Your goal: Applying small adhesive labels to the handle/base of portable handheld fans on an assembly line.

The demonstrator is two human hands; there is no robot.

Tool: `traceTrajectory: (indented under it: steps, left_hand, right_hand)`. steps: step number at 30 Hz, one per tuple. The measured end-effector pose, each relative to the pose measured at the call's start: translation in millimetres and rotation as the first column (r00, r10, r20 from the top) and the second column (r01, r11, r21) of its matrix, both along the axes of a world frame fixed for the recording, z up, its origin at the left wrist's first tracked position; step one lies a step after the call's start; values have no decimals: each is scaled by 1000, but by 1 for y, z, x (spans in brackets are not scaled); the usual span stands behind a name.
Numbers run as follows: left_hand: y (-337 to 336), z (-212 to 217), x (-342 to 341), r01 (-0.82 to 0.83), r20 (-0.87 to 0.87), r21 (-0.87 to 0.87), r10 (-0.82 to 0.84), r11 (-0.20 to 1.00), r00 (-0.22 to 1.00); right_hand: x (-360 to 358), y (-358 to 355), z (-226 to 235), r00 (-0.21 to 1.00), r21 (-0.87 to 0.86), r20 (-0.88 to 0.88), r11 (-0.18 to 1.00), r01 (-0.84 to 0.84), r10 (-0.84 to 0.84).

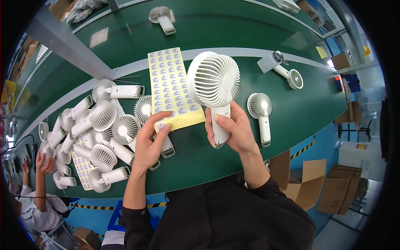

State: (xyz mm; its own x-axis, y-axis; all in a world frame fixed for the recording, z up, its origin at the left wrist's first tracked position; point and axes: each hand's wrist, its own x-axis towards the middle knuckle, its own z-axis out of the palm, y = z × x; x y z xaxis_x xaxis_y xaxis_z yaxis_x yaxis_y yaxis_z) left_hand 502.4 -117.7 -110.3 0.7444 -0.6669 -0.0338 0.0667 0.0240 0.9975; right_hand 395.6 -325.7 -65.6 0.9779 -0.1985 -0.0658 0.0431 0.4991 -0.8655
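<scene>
My right hand (234, 127) is wrapped around the handle of a white handheld fan (213, 79), lifted above the table with its round grille up. At the lower left corner of a yellow sticker sheet (170, 83), my left hand (151, 141) grips the edge between thumb and fingers. Rows of small grey-and-white labels cover most of the sheet, while its near strip is bare yellow. Beside and partly beneath my left hand lie more white fans, one handle (168, 146) showing past the thumb. To the right of my right hand rests another fan (262, 116).
A pile of white fans (102, 137) covers the left side, over another sticker sheet (82, 168). A bottle (270, 62) and a fan (293, 78) stand far right. A metal post (73, 41) rises at left. A co-worker's hand (43, 163) is near the pile. Cardboard boxes (306, 183) sit below right.
</scene>
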Motion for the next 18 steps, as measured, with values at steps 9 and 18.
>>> traceTrajectory:
  steps: [9,18]
  left_hand:
    - [7,4,7,-1,-37,-117,-4,993,999]
    - [5,3,6,-5,108,-50,11,999,994]
  right_hand:
    - [-8,-5,-26,885,-379,-286,892,248,-367]
    - [-20,17,-46,828,-980,-194,137,-143,-526]
